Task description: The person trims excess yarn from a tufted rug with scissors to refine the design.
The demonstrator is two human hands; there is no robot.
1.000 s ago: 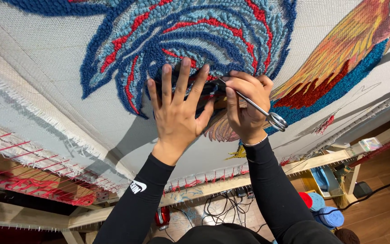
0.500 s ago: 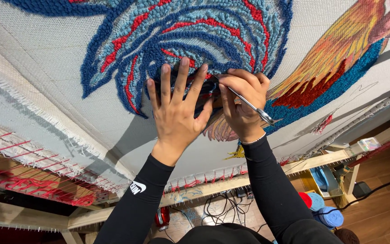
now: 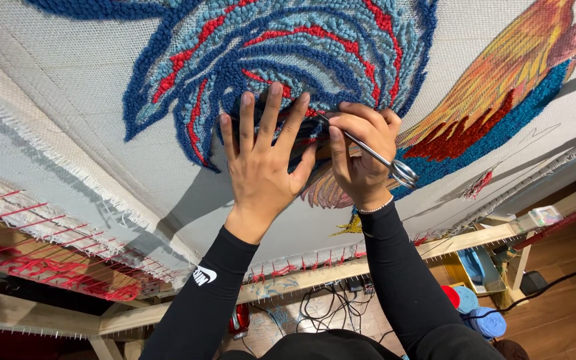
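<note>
Showing a tufted rug [image 3: 315,60] stretched on a wooden frame [image 3: 461,241], seen from a head-worn camera looking along the cloth. Left hand [image 3: 261,163] pressed flat against the pile, fingers spread and pointing up the picture, palm on the looped blue-and-red swirl; open, holding nothing. Right hand [image 3: 363,155] just beside it, touching at the thumb side, curled closed around small metal scissors [image 3: 368,150]. Scissors' long axis running diagonally, from upper left to lower right: blade tips aimed up-left into the pile near the left fingertips, ring handles [image 3: 405,173] projecting past the lower-right edge of the right hand. Blade tips partly hidden between the two hands; whether parted or closed cannot be told. Both forearms in black sleeves [image 3: 401,280], a thin bracelet [image 3: 375,208] at the right wrist. Orange, red and teal tufted area [image 3: 488,113] to the right of the hands, well apart from the scissors. Bare pale backing cloth [image 3: 68,87] to the left, with a frayed fringe [image 3: 55,150] along its edge. Red yarn strands [image 3: 48,267] stretched over tack strips along the frame's lower left. Below the frame, tangled cables [image 3: 321,303] on the floor and balls of red and blue yarn [image 3: 475,310] at lower right.
</note>
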